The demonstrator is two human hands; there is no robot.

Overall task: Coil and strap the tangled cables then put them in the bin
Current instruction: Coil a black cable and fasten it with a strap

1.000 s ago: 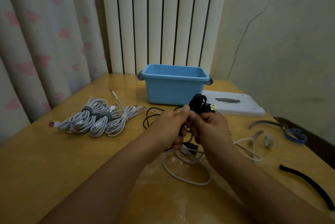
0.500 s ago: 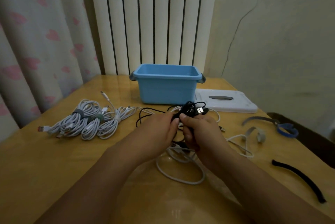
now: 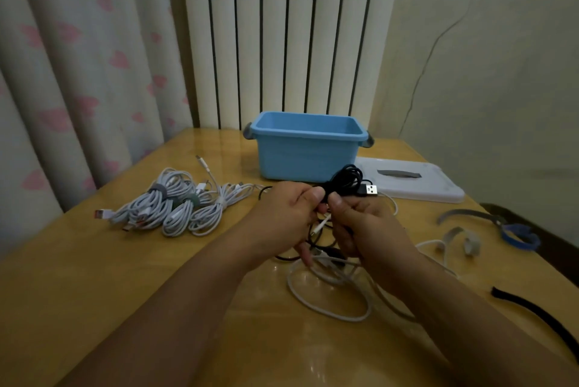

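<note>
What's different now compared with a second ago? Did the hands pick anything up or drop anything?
Nothing was picked up or dropped. Both the left hand and right hand kept pinching the black cable, shifting only slightly above the table; its USB plug now points right, clear of the fingers. The strapped white bundles, blue bin, lid and loose straps stayed put.

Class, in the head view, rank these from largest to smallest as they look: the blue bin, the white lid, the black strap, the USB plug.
1. Blue bin
2. White lid; it lies flat, so its depth looks squashed
3. Black strap; long but thin, and nearer the camera
4. USB plug
</note>
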